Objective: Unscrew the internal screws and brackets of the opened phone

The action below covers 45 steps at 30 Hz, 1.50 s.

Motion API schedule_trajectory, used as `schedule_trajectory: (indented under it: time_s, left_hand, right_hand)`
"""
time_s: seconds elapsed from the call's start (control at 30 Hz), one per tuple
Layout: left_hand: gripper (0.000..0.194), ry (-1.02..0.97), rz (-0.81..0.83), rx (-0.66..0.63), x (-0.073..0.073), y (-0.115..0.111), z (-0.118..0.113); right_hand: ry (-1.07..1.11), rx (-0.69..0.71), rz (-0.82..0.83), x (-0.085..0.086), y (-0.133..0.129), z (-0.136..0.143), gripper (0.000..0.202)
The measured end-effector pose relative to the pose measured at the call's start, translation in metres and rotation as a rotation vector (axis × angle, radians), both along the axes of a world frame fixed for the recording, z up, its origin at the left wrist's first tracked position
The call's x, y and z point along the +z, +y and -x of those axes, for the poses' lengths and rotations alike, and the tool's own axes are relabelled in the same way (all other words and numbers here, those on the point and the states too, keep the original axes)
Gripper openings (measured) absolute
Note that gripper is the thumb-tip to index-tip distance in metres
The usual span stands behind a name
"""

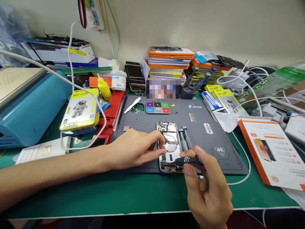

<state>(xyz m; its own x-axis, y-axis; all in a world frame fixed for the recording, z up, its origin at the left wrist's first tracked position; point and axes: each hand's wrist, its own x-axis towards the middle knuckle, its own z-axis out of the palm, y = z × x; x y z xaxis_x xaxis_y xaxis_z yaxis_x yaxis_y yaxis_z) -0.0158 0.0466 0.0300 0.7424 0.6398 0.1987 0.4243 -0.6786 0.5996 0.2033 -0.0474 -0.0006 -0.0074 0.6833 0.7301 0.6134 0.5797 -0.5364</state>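
Observation:
An opened phone (170,157) lies on the dark grey work mat (147,127), its inner parts and a round silver ring showing. My left hand (133,148) reaches over the phone's left edge, thumb and forefinger bent together above it; what they pinch, if anything, I cannot make out. A dark strip (170,142) crosses the ring beside those fingertips. In my right hand (207,187) is a black screwdriver (187,161), gripped between thumb and fingers, its tip pointing left at the phone's lower end. Two grey screwdrivers (185,138) lie right of the phone.
A coloured screw tray (158,107) and a white pry tool (132,105) lie at the mat's back. Battery boxes (81,108) and a red holder (114,111) stand left. A phone-part box (274,152) and white cables (247,159) are right; a tool stand (190,90) is behind.

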Motion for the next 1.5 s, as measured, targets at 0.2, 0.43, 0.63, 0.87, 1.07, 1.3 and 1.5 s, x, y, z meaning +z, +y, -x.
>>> schedule_trajectory:
  time_s: [0.2, 0.43, 0.63, 0.87, 1.07, 1.3, 1.5]
  left_hand:
    - [0.011, -0.027, -0.06, -0.029, -0.003, 0.004, 0.001]
    - [0.013, -0.077, -0.155, -0.093, -0.003, 0.003, 0.001]
    - [0.019, -0.07, -0.167, -0.108, 0.0, 0.001, 0.0]
    - [0.026, -0.002, -0.08, -0.045, 0.002, -0.001, 0.0]
    - [0.022, -0.107, 0.094, -0.052, 0.015, -0.018, -0.006]
    - [0.026, -0.072, 0.161, 0.025, 0.007, -0.022, -0.011]
    - [0.022, -0.055, 0.175, -0.017, 0.006, -0.019, -0.01]
  right_hand:
    - [-0.05, 0.001, -0.029, 0.002, 0.0, 0.001, 0.081]
    - [-0.158, 0.07, -0.091, -0.003, 0.007, -0.003, 0.083]
    - [-0.201, 0.073, -0.125, -0.004, 0.008, -0.004, 0.087]
    - [-0.209, 0.075, -0.105, 0.0, 0.008, -0.003, 0.083]
    - [-0.208, 0.035, -0.116, -0.001, 0.007, -0.002, 0.084]
    - [-0.197, 0.051, -0.087, 0.001, 0.008, -0.004, 0.084]
    - [-0.207, 0.058, -0.112, -0.001, 0.008, -0.006, 0.079]
